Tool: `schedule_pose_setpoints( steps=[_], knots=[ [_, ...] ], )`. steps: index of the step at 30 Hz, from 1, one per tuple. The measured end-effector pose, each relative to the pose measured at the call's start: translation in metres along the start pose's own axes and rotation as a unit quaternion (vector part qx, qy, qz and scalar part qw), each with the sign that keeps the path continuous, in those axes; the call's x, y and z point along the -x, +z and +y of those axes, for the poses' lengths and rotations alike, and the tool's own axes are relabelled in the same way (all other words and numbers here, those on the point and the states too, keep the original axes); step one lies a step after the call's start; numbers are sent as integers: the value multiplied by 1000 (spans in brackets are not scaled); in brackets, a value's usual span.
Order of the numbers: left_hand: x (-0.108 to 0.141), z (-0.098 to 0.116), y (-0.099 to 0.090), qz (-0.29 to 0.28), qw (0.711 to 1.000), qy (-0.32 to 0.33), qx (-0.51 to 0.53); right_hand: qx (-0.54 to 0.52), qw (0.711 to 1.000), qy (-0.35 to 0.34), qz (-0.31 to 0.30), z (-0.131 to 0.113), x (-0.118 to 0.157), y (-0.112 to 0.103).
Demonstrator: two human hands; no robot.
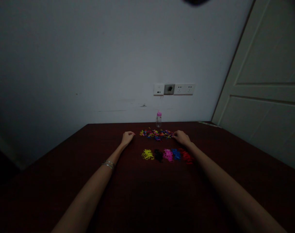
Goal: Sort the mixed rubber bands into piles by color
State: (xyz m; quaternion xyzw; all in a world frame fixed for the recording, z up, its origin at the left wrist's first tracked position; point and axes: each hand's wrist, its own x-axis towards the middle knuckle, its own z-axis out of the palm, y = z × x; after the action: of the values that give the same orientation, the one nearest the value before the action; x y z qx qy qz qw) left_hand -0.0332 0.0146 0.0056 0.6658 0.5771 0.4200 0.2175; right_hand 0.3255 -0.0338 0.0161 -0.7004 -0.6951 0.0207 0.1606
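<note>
A long pile of mixed coloured bands [154,134] lies across the dark red table [137,194]. My right hand [180,137] touches its right end, fingertips pinched together; whatever they hold is too small to make out. Left of the pile rests my left hand [128,137], its fingers closed, with their contents hidden. Nearer to me are separate heaps in a row: yellow [147,154], black [158,155], pink [168,155], blue [176,154] and red [186,156]. The red heap is beside my right forearm.
Behind the mixed pile a clear bottle with a pink cap [158,119] stands upright near the wall [113,64]. Sockets and a switch plate [183,89] are on the wall above. A pale panelled door [266,77] is at the right.
</note>
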Motion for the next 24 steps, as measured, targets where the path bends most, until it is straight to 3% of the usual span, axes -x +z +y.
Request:
schedule_pose_setpoints(
  steps=[7,17,24],
  knots=[
    [0,1,2,-1,1000,-2,-7,29,999,-18,10,2,1,0],
    [-2,1,3,0,1000,-4,-8,-7,998,-67,16,12,-5,1],
    [-3,0,3,-2,1000,-2,-8,-71,991,-109,21,12,-17,-18]
  ],
)
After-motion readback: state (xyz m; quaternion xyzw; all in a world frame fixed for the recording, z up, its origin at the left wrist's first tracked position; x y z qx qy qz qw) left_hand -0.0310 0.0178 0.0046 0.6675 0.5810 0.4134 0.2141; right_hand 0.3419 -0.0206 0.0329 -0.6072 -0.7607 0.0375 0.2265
